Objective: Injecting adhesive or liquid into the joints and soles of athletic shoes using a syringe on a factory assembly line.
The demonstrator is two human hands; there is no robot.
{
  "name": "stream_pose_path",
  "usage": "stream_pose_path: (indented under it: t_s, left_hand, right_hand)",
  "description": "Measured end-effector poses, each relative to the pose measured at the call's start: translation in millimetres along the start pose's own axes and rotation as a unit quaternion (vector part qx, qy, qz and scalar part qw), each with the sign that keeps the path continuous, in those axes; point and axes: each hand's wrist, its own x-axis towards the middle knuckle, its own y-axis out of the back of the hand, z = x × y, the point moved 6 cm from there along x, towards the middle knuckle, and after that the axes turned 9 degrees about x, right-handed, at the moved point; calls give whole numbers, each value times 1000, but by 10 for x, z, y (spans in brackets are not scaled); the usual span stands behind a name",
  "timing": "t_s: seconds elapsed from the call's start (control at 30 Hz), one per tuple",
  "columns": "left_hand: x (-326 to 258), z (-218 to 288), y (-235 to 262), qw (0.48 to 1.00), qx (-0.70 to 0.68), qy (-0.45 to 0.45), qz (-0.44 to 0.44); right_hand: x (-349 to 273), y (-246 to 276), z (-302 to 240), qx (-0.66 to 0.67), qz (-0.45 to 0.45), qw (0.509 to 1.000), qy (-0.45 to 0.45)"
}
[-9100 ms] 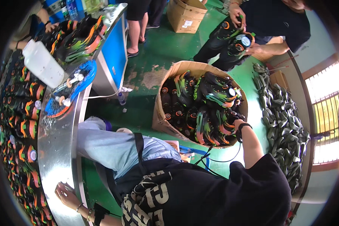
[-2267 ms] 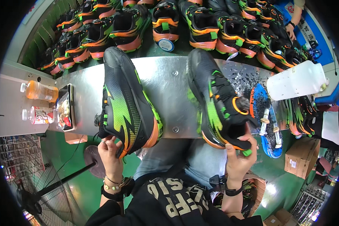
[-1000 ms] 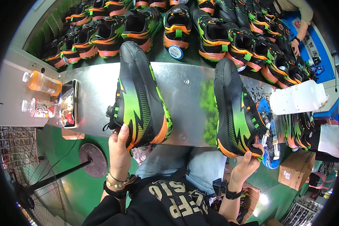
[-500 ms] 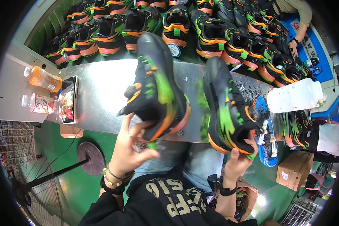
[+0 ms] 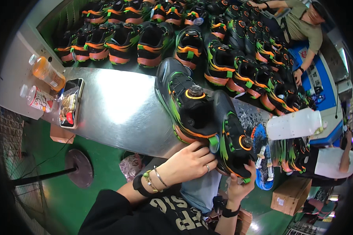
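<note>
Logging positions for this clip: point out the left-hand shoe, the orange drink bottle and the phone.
left-hand shoe (image 5: 186,105), head view, on its laced upper.
orange drink bottle (image 5: 46,73), head view, on its body.
phone (image 5: 71,102), head view, on its upper face.

A: What colours is the shoe under the left hand?

B: Black with green streaks, an orange sole edge and an orange ring round its dial. The shoe held by the right hand matches it.

A: And the bench?

B: Bare silvery metal. At ten o'clock stands a bottle of orange drink with a white cap.

A: The rows of shoes at twelve o'clock?

B: The same black, green and orange.

A: At three o'clock?

B: A milky white plastic bottle. The floor is green.
</note>
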Motion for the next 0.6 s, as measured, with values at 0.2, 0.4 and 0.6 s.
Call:
stream_pose_path:
  t_s: [0.2,0.4,0.6]
  left_hand:
    - [-327,-74,-50,999,-36,0,-20]
    - [-427,-185,163,994,-57,-13,92]
    - [-223,-290,578,942,-64,9,328]
  right_hand:
    - [118,-8,86,36,11,999,-31]
    - [367,-244,-14,28,28,999,-23]
    - [302,-371,186,51,95,994,33]
